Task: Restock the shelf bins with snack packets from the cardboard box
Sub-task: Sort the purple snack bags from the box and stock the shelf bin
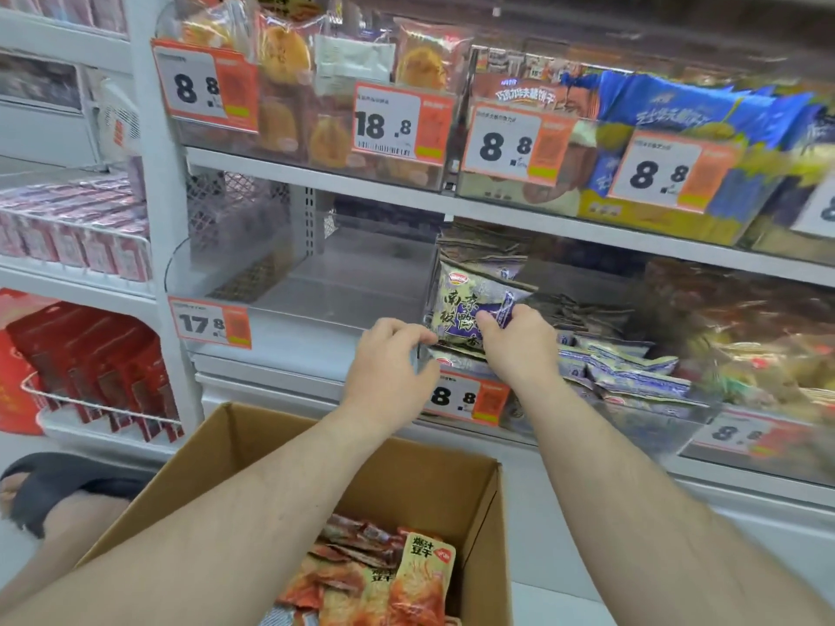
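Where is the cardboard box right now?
In the head view the cardboard box sits bottom centre, open, below the shelf bins and under both forearms, with orange snack packets inside it.

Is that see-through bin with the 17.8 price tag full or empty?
Empty. Through the clear bin only its bare floor and the shelf's mesh backing show; no packets inside.

Blurred blue snack bags (705, 115) at two o'clock, white price tag (820, 205) cut by right edge, orange packets (375, 585) cut off at six o'clock
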Tool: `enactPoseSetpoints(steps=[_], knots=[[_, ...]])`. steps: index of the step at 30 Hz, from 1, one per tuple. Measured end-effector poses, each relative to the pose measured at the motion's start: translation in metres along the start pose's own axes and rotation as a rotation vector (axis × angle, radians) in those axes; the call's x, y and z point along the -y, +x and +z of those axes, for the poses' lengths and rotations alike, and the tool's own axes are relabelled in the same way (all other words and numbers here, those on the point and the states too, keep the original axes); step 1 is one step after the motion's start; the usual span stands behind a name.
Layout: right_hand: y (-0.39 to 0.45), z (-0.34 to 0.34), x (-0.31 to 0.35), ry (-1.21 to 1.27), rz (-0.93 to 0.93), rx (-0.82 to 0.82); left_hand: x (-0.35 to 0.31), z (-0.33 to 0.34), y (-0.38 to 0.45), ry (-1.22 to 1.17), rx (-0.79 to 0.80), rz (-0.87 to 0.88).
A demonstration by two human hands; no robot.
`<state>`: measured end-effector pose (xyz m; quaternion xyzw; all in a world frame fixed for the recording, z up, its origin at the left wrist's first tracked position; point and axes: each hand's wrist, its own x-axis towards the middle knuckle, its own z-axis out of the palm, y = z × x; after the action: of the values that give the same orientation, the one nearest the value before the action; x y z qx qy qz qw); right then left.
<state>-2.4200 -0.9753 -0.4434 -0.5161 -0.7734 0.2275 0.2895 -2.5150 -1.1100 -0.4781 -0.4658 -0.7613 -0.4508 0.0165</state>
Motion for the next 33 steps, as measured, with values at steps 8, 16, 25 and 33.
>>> enactPoseSetpoints(steps=[8, 16, 25, 33], knots=[[-0.023, -0.062, -0.035, -0.154, -0.12, -0.023, -0.001, 0.013, 0.0, 0.476, -0.073, 0.465], [-0.043, -0.096, -0.1, -0.574, -0.001, 0.01, 0.0, 0.025, 0.007, 0.744, -0.044, 0.552], [-0.025, -0.094, -0.136, -0.39, -0.069, -0.167, -0.017, 0.028, 0.017, 0.767, 0.02, 0.428], [-0.005, -0.084, -0.143, -0.35, 0.025, -0.183, -0.024, 0.054, 0.038, 0.814, 0.069, 0.353]])
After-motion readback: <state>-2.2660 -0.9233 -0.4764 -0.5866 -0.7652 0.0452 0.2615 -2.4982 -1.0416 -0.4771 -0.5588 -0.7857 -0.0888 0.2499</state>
